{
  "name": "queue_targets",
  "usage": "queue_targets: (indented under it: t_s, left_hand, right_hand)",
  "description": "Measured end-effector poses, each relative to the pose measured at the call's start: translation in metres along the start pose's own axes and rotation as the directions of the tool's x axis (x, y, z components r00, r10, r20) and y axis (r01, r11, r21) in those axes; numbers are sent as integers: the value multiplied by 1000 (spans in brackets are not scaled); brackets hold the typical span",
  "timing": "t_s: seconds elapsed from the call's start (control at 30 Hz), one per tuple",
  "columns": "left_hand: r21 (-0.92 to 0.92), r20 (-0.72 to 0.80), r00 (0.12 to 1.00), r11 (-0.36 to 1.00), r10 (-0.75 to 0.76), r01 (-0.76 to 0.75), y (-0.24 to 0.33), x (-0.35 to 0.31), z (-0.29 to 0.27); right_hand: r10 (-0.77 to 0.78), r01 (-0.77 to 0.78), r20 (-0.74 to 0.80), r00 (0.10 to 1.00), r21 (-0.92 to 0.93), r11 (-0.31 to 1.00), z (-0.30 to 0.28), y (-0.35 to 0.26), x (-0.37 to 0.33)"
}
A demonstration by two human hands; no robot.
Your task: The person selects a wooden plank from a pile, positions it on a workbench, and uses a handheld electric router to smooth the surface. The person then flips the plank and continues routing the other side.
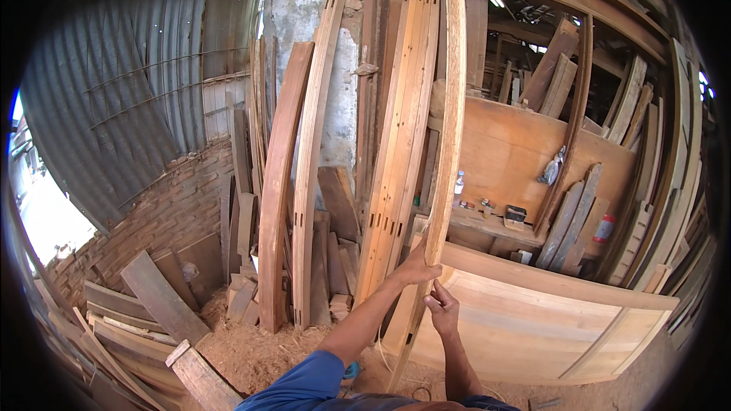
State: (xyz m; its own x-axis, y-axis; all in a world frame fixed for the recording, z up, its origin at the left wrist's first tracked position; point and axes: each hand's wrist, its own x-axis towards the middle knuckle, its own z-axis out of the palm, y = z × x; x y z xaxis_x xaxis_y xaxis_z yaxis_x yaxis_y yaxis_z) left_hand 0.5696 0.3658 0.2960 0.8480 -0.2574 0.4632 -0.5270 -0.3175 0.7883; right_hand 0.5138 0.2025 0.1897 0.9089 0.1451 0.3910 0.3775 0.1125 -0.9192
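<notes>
A long, narrow wooden plank [449, 106] stands nearly upright in front of me, running from the top of the view down toward the floor. My left hand [416, 266] is closed around it at about waist height. Just below, my right hand [443, 307] has its fingers curled at the plank's right edge, with the thumb toward the wood. A dark slot [411, 339] shows low on the plank. Behind and to the right lies a wide pale wooden panel [518, 304] on its long edge.
Several slotted timbers [396, 144] lean on the wall ahead, beside a reddish-brown board [283, 183]. Wood shavings [255, 350] cover the floor at left, near a loose board [202, 377]. A workbench shelf [495, 227] holds a bottle [459, 183] and a black box [515, 215].
</notes>
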Motion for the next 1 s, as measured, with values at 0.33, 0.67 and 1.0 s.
queue_targets:
  t_s: [0.33,0.67,1.0]
  left_hand:
    - [186,-240,970,980,-29,75,25,-9,19]
    - [379,-440,898,908,9,177,52,-22,38]
    - [456,-367,906,890,209,-20,26,-35,44]
  right_hand:
    - [58,-45,-71,996,165,985,-18,36,8]
    - [-208,223,-156,966,82,971,-14,-61,43]
    - [-272,268,-18,962,-117,956,18,-135,42]
